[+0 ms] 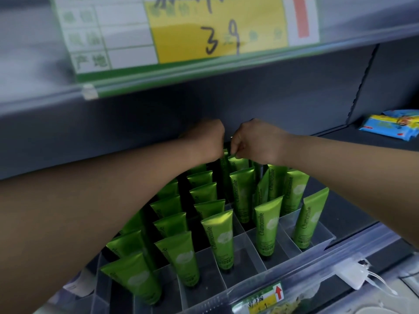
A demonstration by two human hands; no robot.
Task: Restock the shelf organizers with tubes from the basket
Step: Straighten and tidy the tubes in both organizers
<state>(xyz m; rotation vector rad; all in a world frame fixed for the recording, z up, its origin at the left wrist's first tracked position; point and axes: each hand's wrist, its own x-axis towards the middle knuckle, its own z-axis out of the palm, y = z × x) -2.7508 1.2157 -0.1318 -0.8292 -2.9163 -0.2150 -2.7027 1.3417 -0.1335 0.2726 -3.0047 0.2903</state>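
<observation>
A dark grey metal upper shelf (34, 64) runs across the top, its front edge carrying a clear plastic label rail (204, 72); behind that rail sits a large white, green and yellow paper price sign (192, 35) with a handwritten 39 and a red arrow (299, 17); below it a dark grey panel (249, 91) lies in shadow; a slotted grey upright (360, 87) divides the bay at the right; beyond it, flat blue plastic packets (392, 128) lie stacked on the dark lower shelf board (374, 145); along the near edge a second clear rail (340, 252) holds a small yellow and green price label (265, 298) and a white plastic clip (353, 275); the light is dim.
</observation>
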